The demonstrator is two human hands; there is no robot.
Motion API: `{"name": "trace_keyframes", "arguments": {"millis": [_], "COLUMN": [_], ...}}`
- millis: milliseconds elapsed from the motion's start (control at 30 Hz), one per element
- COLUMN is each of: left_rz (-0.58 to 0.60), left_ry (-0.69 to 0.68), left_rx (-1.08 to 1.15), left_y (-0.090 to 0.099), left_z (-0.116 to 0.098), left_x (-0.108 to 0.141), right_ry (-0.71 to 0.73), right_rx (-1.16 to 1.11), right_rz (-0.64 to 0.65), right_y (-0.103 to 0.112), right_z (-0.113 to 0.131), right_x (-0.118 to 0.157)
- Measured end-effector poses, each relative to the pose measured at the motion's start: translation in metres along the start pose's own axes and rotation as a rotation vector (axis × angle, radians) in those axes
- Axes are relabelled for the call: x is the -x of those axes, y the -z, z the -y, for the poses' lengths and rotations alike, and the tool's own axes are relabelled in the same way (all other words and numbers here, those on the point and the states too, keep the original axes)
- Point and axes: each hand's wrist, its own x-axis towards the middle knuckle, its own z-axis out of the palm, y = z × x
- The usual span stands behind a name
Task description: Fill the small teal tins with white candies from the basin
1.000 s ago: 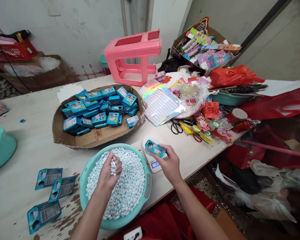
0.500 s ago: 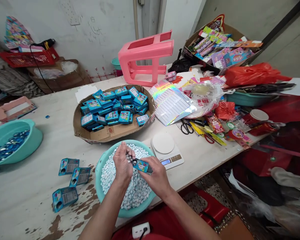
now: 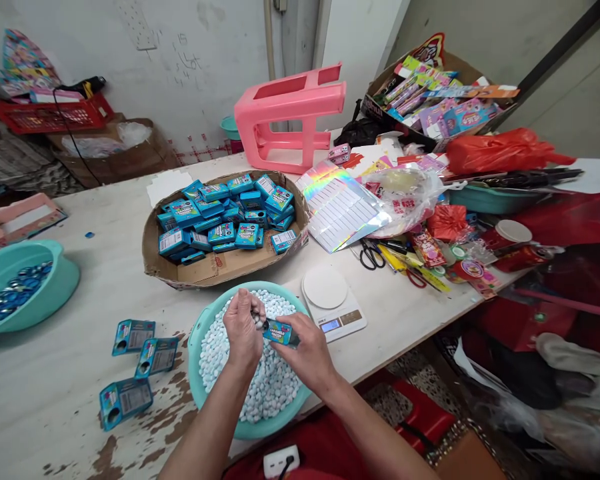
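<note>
Left hand (image 3: 243,331) curled round white pellets (image 3: 258,323). Right hand (image 3: 307,348) grips blue box (image 3: 279,333), long axis sideways, holed end just beside left hand.

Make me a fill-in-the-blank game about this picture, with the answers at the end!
1. The left hand holds small ____ pieces over the bowl.
2. The right hand holds a printed box, and its main colour is ____.
3. Left of the bowl, a cluster of exactly ____ matching boxes sits on the table, outside the cardboard tray.
4. The stool lying on its side is coloured ____.

Missing words: white; blue; three; pink.
</note>
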Motion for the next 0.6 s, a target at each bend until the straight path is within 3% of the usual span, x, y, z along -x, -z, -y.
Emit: {"name": "trace_keyframes", "arguments": {"millis": [167, 267, 367, 467, 533, 600], "left_rz": [0.012, 0.008, 0.113, 0.278, 0.313, 0.358], "left_ry": [0.080, 0.125, 0.096, 0.019, -0.103, -0.218], "left_rx": [0.059, 0.023, -0.398, -0.874, -1.018, -1.129], "left_y": [-0.004, 0.009, 0.038, 0.059, 0.054, 0.030], "left_z": [-0.007, -0.010, -0.009, -0.008, -0.007, -0.002], "left_x": [-0.006, -0.011, -0.014, -0.026, -0.048, -0.084], "right_ry": [-0.016, -0.044, -0.113, -0.192, -0.243, -0.268], "right_rx": [-0.016, -0.079, -0.145, -0.159, -0.138, -0.103], "right_rz": [0.011, 0.004, -0.034, -0.139, -0.227, -0.293], "right_y": [0.001, 0.012, 0.036, 0.064, 0.077, 0.082], "right_z": [0.000, 0.000, -0.009, -0.034, -0.059, -0.087], "right_x": [-0.004, -0.003, -0.001, -0.002, -0.009, -0.021]}}
